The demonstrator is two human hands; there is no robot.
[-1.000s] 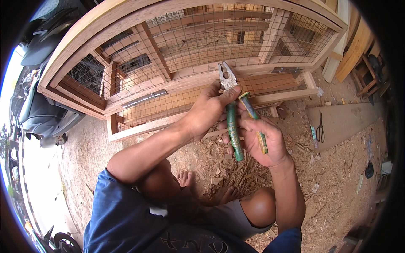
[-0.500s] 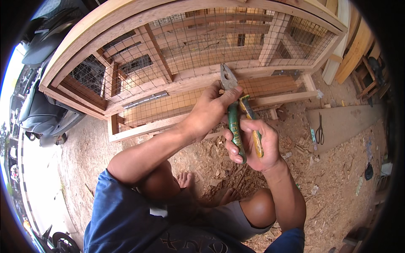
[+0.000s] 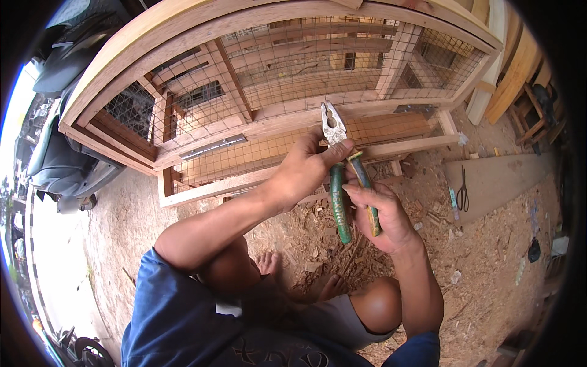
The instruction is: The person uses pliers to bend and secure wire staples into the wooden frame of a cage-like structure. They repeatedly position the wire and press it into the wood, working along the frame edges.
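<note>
A pair of combination pliers (image 3: 339,199) with a worn metal head and green and yellow grips is held between my two hands, jaws pointing away from me. My left hand (image 3: 302,162) pinches it just below the pivot, thumb across the top. With my right hand (image 3: 385,214) I grasp the right handle, thumb laid over it; some of the fingers are hidden behind. The left handle hangs free of the right fingers, and the jaws stand slightly apart. Just beyond the tips is the lower rail of a wooden frame (image 3: 275,125) covered with wire mesh (image 3: 306,61).
A metal hinge (image 3: 214,147) joins the frame to a lower mesh panel. Black scissors (image 3: 463,192) lie on a board (image 3: 489,183) at the right. Wood shavings (image 3: 440,269) cover the floor. Planks (image 3: 516,76) lean at the far right, and a motorbike (image 3: 67,147) stands at the left.
The pliers have turned, showing a paler side of the head, and their jaws have parted a little. My right fingers have come off the left handle.
</note>
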